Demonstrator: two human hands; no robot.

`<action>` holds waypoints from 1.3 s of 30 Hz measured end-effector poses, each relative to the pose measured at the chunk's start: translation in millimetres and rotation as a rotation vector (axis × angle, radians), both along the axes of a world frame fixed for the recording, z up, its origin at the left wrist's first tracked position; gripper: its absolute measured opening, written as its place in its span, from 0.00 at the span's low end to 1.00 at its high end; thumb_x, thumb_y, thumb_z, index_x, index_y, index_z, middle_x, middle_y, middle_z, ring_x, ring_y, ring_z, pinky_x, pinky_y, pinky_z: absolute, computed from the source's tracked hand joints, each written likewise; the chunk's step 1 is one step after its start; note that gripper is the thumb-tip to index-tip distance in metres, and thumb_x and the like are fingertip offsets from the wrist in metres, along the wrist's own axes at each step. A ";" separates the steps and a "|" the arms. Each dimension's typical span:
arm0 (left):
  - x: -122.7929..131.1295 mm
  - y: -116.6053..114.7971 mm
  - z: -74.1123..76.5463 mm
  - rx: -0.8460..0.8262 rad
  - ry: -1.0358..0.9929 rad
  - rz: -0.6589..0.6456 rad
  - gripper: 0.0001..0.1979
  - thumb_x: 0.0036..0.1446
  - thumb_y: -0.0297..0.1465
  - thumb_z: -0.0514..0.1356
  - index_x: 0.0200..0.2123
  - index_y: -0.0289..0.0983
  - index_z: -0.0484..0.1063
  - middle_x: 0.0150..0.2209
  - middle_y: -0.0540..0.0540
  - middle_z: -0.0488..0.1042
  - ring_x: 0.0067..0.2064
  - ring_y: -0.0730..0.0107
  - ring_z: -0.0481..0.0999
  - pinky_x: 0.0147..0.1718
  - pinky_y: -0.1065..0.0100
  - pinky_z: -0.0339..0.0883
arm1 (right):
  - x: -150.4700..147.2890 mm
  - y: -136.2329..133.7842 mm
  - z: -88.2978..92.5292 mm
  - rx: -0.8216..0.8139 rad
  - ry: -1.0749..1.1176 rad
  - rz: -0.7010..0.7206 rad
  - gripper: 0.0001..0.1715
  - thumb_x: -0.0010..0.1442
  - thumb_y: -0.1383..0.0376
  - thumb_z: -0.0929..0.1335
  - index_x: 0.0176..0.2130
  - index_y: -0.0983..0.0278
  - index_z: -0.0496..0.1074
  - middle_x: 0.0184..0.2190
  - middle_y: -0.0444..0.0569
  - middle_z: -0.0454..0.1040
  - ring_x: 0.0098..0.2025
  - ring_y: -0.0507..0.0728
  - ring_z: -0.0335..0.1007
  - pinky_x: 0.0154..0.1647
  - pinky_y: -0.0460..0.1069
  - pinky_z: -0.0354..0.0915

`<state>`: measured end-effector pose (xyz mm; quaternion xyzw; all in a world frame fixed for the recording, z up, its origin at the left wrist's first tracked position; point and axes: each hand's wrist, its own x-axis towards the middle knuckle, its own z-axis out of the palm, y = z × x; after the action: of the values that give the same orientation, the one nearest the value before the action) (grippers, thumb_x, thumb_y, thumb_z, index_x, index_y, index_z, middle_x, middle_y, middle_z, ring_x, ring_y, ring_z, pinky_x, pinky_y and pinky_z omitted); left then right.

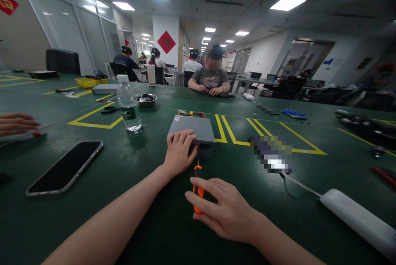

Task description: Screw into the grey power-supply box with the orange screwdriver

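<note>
A grey metal box [198, 127] with a socket on its near side and coloured wires at its back lies on the green table [148, 211]. My left hand [180, 149] rests on the box's near left corner, fingers over the top edge. An orange and black screwdriver [198, 199] points away from me, its shaft reaching the near side of the box. The fingers of my right hand [216, 205] are around the screwdriver's handle. Where exactly the tip touches is too small to tell.
A water bottle [128, 106] and a metal bowl [146, 100] stand left of the box. A phone [66, 168] lies at the left, near another person's hand [17, 124]. A white power strip [355, 217] is at the right. A person [212, 77] sits opposite.
</note>
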<state>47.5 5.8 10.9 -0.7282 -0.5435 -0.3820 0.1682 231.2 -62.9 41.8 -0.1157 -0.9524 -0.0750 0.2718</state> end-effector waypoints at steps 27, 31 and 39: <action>-0.6 -0.1 0.8 0.001 0.021 0.008 0.12 0.57 0.34 0.54 0.45 0.41 0.64 0.51 0.46 0.69 0.54 0.61 0.63 0.50 0.56 0.49 | 4.8 3.5 -2.8 -0.060 0.077 -0.002 0.19 0.66 0.58 0.57 0.51 0.67 0.60 0.48 0.62 0.68 0.46 0.61 0.71 0.39 0.53 0.71; -0.6 -0.5 1.3 0.000 0.018 0.012 0.12 0.56 0.33 0.54 0.45 0.42 0.64 0.51 0.46 0.69 0.55 0.61 0.63 0.50 0.56 0.49 | 6.1 5.7 -5.3 -0.053 0.190 0.002 0.18 0.65 0.58 0.60 0.49 0.68 0.60 0.46 0.63 0.69 0.47 0.60 0.70 0.41 0.52 0.71; -1.1 -1.5 2.4 -0.014 0.019 0.009 0.13 0.56 0.33 0.54 0.46 0.41 0.64 0.52 0.45 0.68 0.54 0.61 0.63 0.49 0.56 0.49 | 12.0 10.7 -6.1 0.047 0.277 0.002 0.13 0.63 0.62 0.61 0.45 0.68 0.59 0.42 0.63 0.73 0.42 0.59 0.74 0.37 0.51 0.73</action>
<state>46.5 4.4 13.3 -0.7306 -0.5478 -0.3705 0.1700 243.3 -52.2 35.7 -0.1177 -0.9038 -0.0802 0.4035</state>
